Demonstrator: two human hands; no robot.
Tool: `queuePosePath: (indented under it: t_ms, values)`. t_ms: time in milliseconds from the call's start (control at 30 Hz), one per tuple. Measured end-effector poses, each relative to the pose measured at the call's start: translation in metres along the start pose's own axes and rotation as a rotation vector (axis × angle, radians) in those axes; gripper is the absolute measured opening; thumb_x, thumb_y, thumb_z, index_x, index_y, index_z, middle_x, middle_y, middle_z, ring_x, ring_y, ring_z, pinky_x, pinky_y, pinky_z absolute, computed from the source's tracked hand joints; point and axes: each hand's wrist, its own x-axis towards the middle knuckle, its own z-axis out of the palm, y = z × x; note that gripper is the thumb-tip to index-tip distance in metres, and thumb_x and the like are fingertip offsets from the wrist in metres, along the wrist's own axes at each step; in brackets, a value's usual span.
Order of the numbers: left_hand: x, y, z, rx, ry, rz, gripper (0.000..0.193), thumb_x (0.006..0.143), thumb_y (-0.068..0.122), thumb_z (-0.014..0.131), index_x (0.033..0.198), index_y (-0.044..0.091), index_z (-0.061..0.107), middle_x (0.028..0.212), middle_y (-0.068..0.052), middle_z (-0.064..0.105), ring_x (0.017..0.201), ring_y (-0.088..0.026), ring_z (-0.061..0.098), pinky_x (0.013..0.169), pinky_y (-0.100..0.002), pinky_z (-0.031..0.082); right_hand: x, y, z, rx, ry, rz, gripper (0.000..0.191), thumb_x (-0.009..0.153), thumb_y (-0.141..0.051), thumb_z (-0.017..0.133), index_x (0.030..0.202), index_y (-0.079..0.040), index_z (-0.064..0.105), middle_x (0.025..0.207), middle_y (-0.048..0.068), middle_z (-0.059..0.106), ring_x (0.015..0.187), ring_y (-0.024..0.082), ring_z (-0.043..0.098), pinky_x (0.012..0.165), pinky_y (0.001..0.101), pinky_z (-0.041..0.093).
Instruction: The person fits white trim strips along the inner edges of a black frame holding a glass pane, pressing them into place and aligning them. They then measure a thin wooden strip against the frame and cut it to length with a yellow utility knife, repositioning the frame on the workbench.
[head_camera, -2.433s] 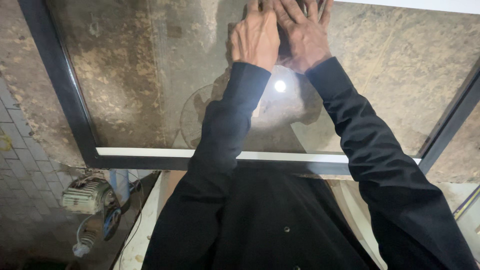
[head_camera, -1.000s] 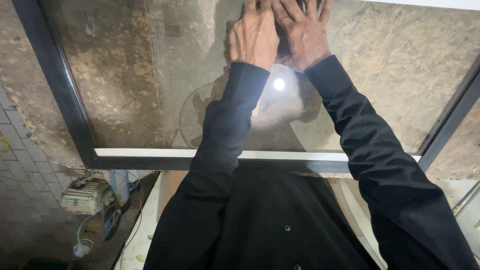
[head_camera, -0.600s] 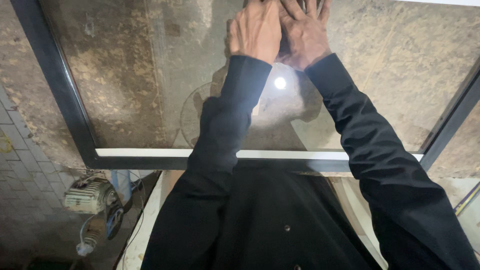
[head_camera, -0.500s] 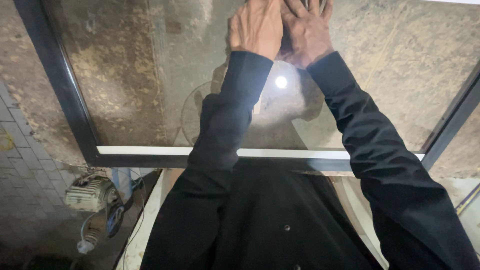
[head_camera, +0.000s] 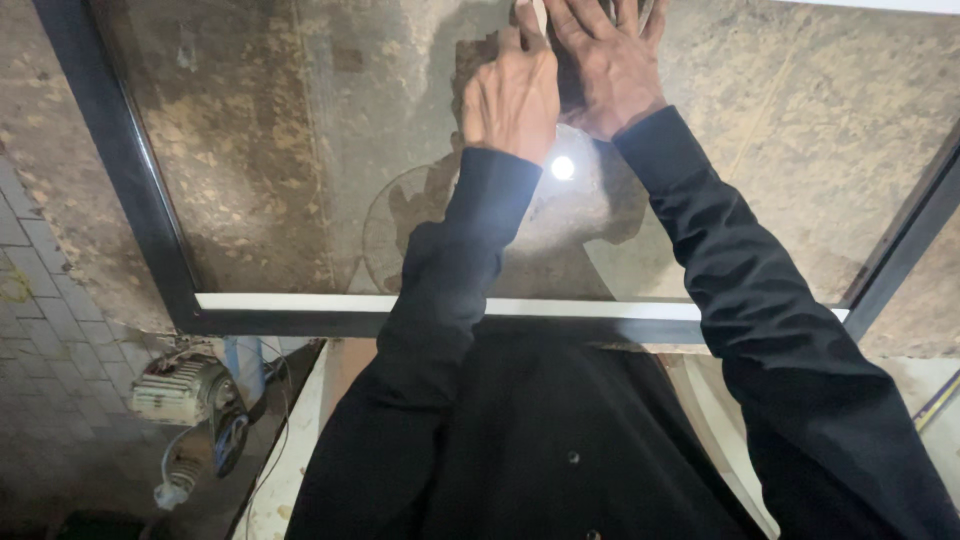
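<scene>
Both hands pressed on a big glass pane (head_camera: 300, 150) in a dark frame (head_camera: 130, 200), near the top edge of view. Left hand (head_camera: 512, 95) lies flat w/ fingers curled over a small whitish piece (head_camera: 530, 12), can't tell if it's actually pinched. Right hand (head_camera: 605, 65) spread open, palm down, holding nothing, touching the left one. Risk imo: leaning that much weight mid-pane could crack it, or palms slide bc the glass looks dusty. Small motor (head_camera: 180, 390) sits on the floor below.

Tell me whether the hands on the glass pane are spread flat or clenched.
Spread flat. The left hand and right hand lie side by side, palms down, on the framed glass pane, fingers extended; the fingertips run out of view.
</scene>
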Motion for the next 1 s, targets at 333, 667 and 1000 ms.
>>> queuePosePath:
  t_ms: [333,667,1000]
  values:
    - [0.011,-0.002,0.008,-0.059,0.103,-0.036,0.032,0.092,0.01,0.059,0.123,0.001,0.063,0.122,-0.019,0.065,0.083,-0.041,0.073,0.072,-0.048,0.06,0.002,-0.002,-0.003,0.001,0.005,0.001,0.12,0.071,-0.049,0.095,0.17,-0.014,0.037,0.168,0.008,0.039,0.153,0.046,0.023,0.115,0.0787,0.002]
    - [0.015,-0.002,0.021,-0.074,0.112,-0.015,0.023,0.092,0.012,0.058,0.111,0.002,0.066,0.112,-0.019,0.067,0.077,-0.041,0.072,0.069,-0.052,0.058,0.001,0.0,-0.002,0.022,-0.029,0.016,0.116,0.068,-0.043,0.094,0.167,-0.013,0.041,0.167,0.007,0.04,0.153,0.045,0.023,0.116,0.0786,0.005]
    - [0.022,-0.01,0.024,-0.025,0.106,0.087,0.016,0.093,0.017,0.055,0.095,0.009,0.068,0.09,-0.018,0.069,0.077,-0.039,0.071,0.066,-0.053,0.055,0.001,0.004,0.003,0.014,-0.063,0.04,0.113,0.067,-0.046,0.093,0.162,-0.01,0.044,0.166,0.01,0.04,0.152,0.046,0.024,0.112,0.0803,0.009]
